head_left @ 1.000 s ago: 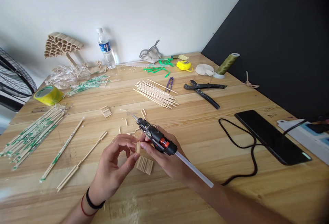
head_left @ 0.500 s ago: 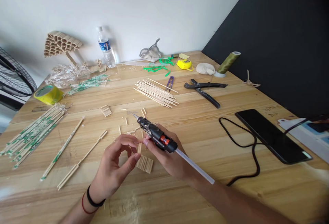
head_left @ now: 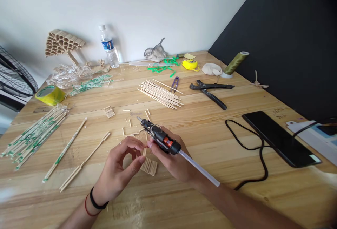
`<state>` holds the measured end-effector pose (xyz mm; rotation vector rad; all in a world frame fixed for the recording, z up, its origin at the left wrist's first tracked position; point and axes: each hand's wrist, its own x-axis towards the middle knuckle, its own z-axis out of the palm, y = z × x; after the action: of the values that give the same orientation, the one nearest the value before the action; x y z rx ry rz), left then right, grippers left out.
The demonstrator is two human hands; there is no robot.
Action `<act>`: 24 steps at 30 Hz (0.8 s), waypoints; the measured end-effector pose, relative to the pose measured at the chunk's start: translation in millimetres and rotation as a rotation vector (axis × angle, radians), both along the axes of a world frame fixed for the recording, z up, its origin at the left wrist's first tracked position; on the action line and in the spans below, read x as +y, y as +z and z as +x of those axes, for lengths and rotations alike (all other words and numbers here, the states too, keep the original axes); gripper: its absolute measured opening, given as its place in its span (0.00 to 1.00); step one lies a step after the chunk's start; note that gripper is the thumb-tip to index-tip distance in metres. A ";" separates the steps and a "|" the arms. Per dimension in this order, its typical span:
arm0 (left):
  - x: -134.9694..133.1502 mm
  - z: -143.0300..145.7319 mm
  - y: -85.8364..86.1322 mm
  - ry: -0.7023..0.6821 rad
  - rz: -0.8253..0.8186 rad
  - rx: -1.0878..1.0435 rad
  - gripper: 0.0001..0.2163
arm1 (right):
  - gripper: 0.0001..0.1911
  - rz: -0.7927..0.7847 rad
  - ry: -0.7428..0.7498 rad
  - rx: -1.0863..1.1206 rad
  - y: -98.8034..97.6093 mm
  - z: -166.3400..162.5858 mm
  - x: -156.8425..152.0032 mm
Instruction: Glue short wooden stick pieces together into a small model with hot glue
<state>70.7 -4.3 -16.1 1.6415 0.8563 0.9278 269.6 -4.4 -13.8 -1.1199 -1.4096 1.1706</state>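
Observation:
A black glue gun [head_left: 158,135] with a clear glue stick [head_left: 199,168] out of its back rests in my right hand [head_left: 172,155], its nozzle pointing up and left. My left hand [head_left: 123,160] pinches a short piece of wooden stick [head_left: 144,153] between thumb and fingers. My right fingertips come close to that piece; whether they touch it I cannot tell. Just below is a small panel of short sticks side by side [head_left: 150,167]. Several loose short stick pieces [head_left: 130,123] lie beyond my hands, with a second small panel [head_left: 108,112] to their left.
Long wooden sticks [head_left: 161,94] lie mid-table beside purple snips [head_left: 174,83] and black pliers [head_left: 212,91]. Wrapped chopsticks [head_left: 37,134] and yellow tape [head_left: 50,94] are at left. A bottle [head_left: 108,48] stands at the back. A phone [head_left: 280,139] and a black cable [head_left: 263,162] lie at right.
The camera view has shifted very slightly. Both hands, the glue gun and the pinched stick piece keep nearly the same position.

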 end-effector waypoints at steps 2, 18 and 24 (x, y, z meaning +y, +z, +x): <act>0.3 0.5 0.8 -0.009 -0.004 0.008 0.03 | 0.07 0.002 0.002 -0.014 0.5 -0.1 0.2; 0.1 1.1 0.2 -0.045 -0.061 0.053 0.04 | 0.06 0.070 0.039 -0.064 -0.2 -1.4 0.5; -0.4 0.1 0.9 -0.053 -0.060 0.073 0.05 | 0.06 0.088 0.040 -0.066 -2.1 -1.0 0.3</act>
<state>70.8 -4.7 -15.3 1.6466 0.8776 0.8030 268.6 -4.1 -15.9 -1.0817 -1.5259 1.0970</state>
